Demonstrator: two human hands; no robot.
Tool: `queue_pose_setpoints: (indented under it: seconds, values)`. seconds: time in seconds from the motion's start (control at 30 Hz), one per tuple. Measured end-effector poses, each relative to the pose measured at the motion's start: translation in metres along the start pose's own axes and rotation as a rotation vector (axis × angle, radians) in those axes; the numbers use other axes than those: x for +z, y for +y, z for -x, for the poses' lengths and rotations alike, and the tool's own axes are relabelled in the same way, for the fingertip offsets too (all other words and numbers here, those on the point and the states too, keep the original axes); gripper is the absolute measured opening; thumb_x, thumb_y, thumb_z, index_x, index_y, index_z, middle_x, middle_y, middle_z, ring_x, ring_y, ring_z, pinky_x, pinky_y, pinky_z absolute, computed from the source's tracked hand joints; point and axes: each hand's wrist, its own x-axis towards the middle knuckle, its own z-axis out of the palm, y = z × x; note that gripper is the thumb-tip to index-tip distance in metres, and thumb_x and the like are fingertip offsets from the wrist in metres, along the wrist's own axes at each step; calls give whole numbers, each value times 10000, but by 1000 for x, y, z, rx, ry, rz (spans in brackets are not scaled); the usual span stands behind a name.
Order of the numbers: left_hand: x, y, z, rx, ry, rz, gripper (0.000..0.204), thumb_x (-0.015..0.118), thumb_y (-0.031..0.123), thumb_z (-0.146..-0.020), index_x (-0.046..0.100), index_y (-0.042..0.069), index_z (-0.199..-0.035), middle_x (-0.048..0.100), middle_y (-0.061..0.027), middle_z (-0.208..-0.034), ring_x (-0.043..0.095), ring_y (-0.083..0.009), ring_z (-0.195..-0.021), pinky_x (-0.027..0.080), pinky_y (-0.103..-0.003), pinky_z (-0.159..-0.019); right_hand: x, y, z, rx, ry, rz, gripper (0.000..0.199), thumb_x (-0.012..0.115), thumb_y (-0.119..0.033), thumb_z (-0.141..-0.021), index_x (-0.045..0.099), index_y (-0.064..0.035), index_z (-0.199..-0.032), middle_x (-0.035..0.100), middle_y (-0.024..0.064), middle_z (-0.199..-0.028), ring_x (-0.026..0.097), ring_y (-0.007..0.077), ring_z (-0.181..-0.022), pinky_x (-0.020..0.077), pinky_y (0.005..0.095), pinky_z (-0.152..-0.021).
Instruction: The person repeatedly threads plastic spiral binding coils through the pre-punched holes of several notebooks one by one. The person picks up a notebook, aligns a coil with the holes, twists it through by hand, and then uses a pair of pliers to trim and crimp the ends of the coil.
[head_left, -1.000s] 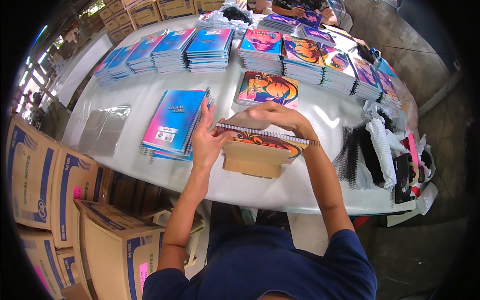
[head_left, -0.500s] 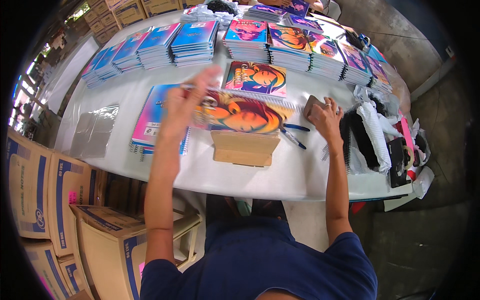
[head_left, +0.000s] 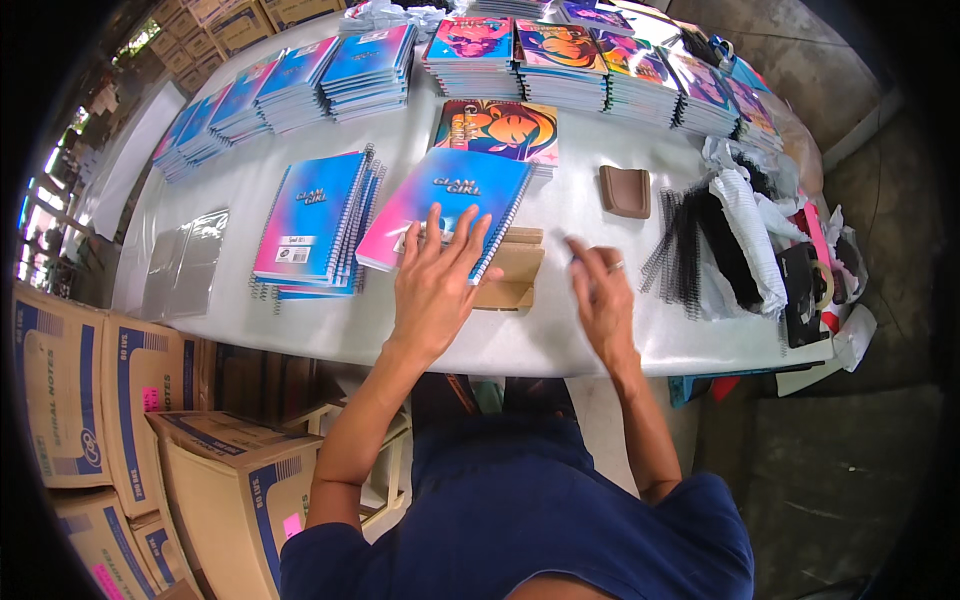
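Note:
A spiral notebook (head_left: 450, 185) with a blue and pink cover lies tilted over a small cardboard stand (head_left: 515, 282). My left hand (head_left: 437, 275) rests on its lower part, fingers spread over the cover and thumb by the coiled edge. Beneath its far edge is a notebook (head_left: 500, 127) with an orange-haired face on its cover. To the right, my right hand (head_left: 602, 295) is blurred, its fingers drawn together around what looks like a dark pen (head_left: 569, 241). Beyond that hand a brown curved block (head_left: 625, 192) lies on the table.
A small notebook pile (head_left: 310, 215) lies at left, near clear plastic sheets (head_left: 187, 262). Stacked notebooks (head_left: 367, 70) line the far side. Black plastic coils (head_left: 685, 245) and white wrapping (head_left: 745, 255) crowd the right edge. Cardboard boxes (head_left: 235, 480) stand below left.
The notebook in my left hand has turned from its orange-haired face cover to its blue and pink one. My right hand has let go of the brown block and moved nearer, to the pens.

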Motion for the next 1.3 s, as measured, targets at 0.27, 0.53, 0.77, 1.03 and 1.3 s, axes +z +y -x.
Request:
queue_pose_setpoints:
  seconds: [0.27,0.53,0.77,1.03,1.3]
  values:
    - [0,6,-7,10,15,-96,655,705,99,-771,464,102,-1380,504,-75,-1386,445,-417,-1251,343,-532,-1001,-2,-47,5,-317,-37,-17,396,690,-135,-804,638,-122,-1196,544,124,-1022,567,269,-892,482,369,-758]
    - [2,4,-7,-6,38,-109,733,628,-66,-716,444,119,-1401,496,-64,-1398,432,-415,-1271,334,-526,-1017,0,-46,0,-375,-89,-31,334,669,-191,-858,647,-113,-1182,567,124,-959,568,230,-854,462,334,-724]
    - [-15,-13,-12,61,81,-157,667,575,-97,-737,500,118,-1364,525,-50,-1373,474,-322,-1268,351,-514,-1022,-20,-49,-39,-103,-611,-576,276,553,-179,-957,632,-11,-1162,594,118,-835,549,182,-754,471,318,-698]
    - [-117,-74,-39,-78,407,111,601,554,-97,-774,539,118,-1334,559,-37,-1343,504,-270,-1260,429,-343,-1008,6,35,-83,-102,-242,44,311,607,-215,-905,632,-46,-1165,576,145,-948,549,293,-853,451,382,-761]
    - [-103,-147,-27,-116,381,1031,653,635,350,-859,440,15,-1385,453,-139,-1417,415,-249,-1319,325,-379,-1097,61,-58,-127,-112,-5,-763,501,786,-138,-742,607,-34,-1198,524,155,-1276,502,213,-1177,428,388,-953]
